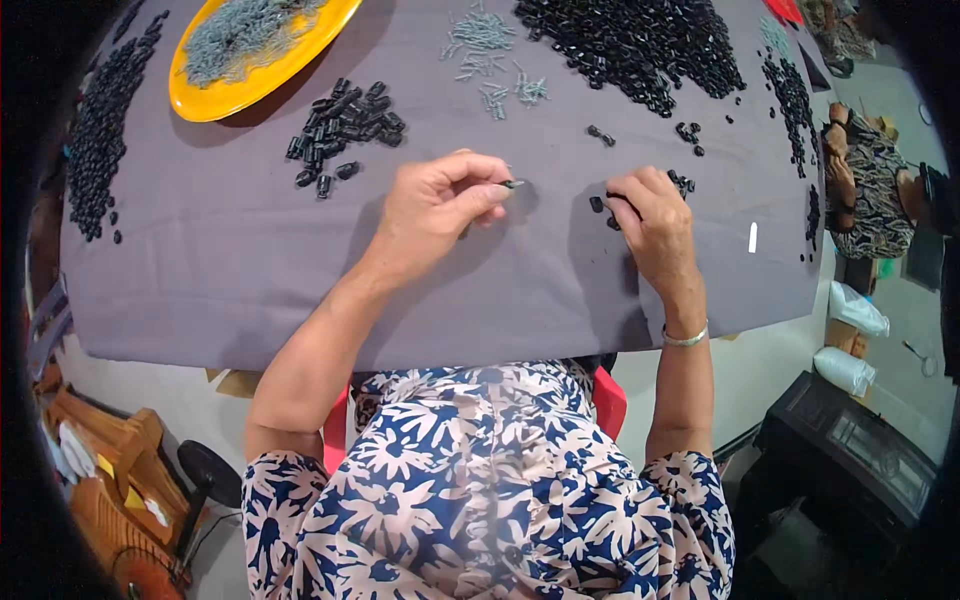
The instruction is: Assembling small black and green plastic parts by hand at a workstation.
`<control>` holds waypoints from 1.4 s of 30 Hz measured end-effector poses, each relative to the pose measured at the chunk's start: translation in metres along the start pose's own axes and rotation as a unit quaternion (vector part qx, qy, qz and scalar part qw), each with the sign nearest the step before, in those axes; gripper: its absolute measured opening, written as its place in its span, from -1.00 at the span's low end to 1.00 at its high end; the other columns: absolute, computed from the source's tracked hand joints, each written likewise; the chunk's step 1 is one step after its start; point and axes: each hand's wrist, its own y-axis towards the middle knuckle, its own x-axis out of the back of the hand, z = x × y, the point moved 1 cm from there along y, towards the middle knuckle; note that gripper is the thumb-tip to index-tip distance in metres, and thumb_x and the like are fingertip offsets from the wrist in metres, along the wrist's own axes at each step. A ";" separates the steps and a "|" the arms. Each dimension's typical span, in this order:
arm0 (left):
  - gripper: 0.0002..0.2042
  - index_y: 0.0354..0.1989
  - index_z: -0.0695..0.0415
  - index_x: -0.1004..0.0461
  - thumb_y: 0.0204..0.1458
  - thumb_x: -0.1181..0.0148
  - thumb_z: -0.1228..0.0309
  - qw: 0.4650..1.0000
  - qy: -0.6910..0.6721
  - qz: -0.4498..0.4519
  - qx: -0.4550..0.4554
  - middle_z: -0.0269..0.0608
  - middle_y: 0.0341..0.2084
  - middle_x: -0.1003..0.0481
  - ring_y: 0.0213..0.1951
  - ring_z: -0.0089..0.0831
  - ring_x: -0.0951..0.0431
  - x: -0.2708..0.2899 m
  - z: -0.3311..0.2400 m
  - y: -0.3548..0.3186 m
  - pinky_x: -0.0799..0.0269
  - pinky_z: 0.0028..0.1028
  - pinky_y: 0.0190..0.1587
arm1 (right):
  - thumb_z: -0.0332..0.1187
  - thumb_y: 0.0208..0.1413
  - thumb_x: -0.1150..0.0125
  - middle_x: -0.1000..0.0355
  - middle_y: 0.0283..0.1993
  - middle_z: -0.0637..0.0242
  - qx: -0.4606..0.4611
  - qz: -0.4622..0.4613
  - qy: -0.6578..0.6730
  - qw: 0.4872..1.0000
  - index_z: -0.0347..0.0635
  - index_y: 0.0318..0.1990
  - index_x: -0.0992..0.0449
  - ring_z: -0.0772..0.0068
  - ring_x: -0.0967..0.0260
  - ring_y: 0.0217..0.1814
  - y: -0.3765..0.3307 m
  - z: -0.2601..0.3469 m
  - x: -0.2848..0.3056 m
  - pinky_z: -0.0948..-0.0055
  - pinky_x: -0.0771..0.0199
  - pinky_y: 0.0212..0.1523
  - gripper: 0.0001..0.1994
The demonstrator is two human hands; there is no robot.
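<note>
My left hand [440,208] is held above the cloth left of the middle, thumb and forefinger pinched on a small thin pin [512,184], grey with a dark part. To the right, my right hand [652,225] reaches down to the cloth, its bent fingers closed on what looks like a small black plastic piece, mostly hidden by the fingers. Loose black pieces [597,204] lie beside its fingertips, and a few more show just behind the hand. Beyond my left hand sits a small pile of black cylindrical parts [340,130].
A grey cloth [520,300] covers the table. At the back are a yellow tray [190,100] of grey pins, loose grey pins [480,40] and a large black heap [640,50]. More black pieces [95,150] line the left edge. A white strip [753,238] lies at right.
</note>
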 end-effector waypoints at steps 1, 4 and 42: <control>-0.90 -0.25 0.27 -0.54 0.11 -0.18 0.52 1.000 0.002 -0.004 -0.002 -0.41 -0.42 -0.47 -0.42 -0.68 -0.51 0.001 0.001 0.000 -0.37 -0.68 -0.41 | -0.58 -0.04 -0.19 -0.38 -0.37 0.25 0.004 -0.001 0.002 1.000 -0.23 -0.33 -0.50 0.18 -0.34 -0.31 0.000 0.001 -0.001 0.29 -0.36 -0.29 -0.90; -0.90 -0.24 0.29 -0.53 0.11 -0.17 0.54 1.000 -0.004 0.001 0.006 -0.39 -0.41 -0.47 -0.41 -0.66 -0.51 0.001 0.003 0.001 -0.41 -0.66 -0.35 | -0.58 -0.06 -0.20 -0.38 -0.37 0.24 0.029 -0.010 -0.062 0.998 -0.25 -0.26 -0.48 0.20 -0.33 -0.30 0.001 0.004 -0.003 0.31 -0.37 -0.26 -0.83; -0.87 -0.19 0.22 -0.53 0.13 -0.17 0.49 1.000 0.014 -0.016 -0.006 -0.43 -0.44 -0.49 -0.43 -0.70 -0.47 0.002 0.005 0.000 -0.44 -0.66 -0.33 | -0.64 -0.02 -0.22 -0.45 -0.35 0.33 -0.002 -0.028 0.267 0.963 -0.32 -0.25 -0.55 0.57 -0.36 -0.38 0.044 0.063 -0.021 0.59 -0.36 -0.36 -0.85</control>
